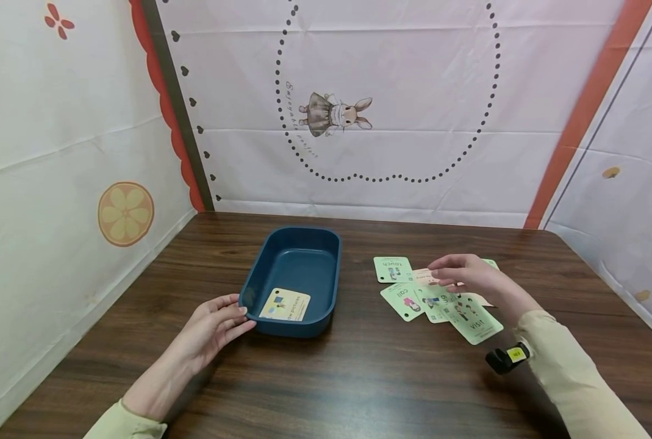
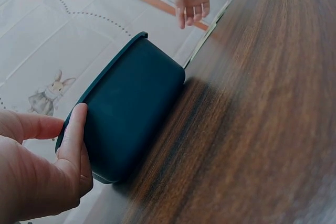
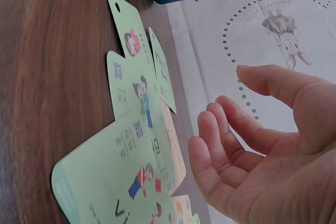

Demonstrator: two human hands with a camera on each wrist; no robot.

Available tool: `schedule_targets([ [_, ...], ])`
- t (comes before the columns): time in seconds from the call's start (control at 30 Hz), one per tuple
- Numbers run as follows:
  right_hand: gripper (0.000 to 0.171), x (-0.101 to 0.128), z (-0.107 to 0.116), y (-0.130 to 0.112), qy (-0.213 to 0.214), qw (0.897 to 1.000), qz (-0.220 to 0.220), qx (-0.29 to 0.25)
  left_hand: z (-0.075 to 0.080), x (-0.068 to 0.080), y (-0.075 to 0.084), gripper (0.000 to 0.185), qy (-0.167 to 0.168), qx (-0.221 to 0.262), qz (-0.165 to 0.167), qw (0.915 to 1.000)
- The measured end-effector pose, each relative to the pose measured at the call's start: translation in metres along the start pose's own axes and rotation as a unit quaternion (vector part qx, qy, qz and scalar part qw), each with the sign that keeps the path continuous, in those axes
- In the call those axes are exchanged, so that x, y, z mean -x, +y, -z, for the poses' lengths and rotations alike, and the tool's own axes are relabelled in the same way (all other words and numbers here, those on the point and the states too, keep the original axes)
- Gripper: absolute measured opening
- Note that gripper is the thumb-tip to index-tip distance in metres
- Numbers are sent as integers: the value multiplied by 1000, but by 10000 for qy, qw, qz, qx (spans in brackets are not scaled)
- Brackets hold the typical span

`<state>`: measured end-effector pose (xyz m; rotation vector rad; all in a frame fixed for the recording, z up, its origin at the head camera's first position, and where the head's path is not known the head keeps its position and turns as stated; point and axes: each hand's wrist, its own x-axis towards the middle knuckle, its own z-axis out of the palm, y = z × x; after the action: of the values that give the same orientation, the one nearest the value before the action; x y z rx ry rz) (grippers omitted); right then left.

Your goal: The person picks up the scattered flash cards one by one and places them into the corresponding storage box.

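Note:
My left hand (image 1: 214,327) grips the near left corner of a dark blue plastic bin (image 1: 332,286), its thumb and fingers on either side of the rim in the left wrist view. Inside the bin lies one pale yellow picture card (image 1: 286,305). Above a loose spread of word cards my right hand (image 1: 471,277) hovers, its fingers loosely bent and nothing between them. Green cards reading "touch" (image 1: 393,269), "call" (image 1: 404,302) and "visit" (image 1: 476,323) show, overlapping others. A pinkish card (image 1: 422,277) is partly covered by the right hand in the head view.
The dark wooden table (image 1: 358,384) carries everything. White printed cloth with a rabbit figure (image 1: 333,114) rises along its back and sides. A black strap (image 1: 504,360) with a yellow label hangs at the right wrist.

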<state>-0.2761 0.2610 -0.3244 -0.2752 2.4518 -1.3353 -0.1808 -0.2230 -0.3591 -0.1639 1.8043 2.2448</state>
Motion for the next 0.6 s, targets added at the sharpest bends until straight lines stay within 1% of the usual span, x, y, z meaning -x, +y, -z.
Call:
schedule_targets([
  [0.13, 53, 3, 1, 2, 16, 10000, 38, 83, 0, 0, 1, 54, -11, -15, 1, 10000],
  [0.33, 53, 8, 2, 4, 135, 9994, -155, 263, -1, 0, 1, 53, 13, -17, -8, 10000],
  [0.43, 52, 11, 3, 5, 182, 9990, -177, 367, 0, 0, 1, 52, 17, -17, -9, 10000],
  [0.6, 53, 17, 6, 6, 264, 9980, -75, 569, 0, 0, 1, 51, 37, -12, 14, 10000],
])
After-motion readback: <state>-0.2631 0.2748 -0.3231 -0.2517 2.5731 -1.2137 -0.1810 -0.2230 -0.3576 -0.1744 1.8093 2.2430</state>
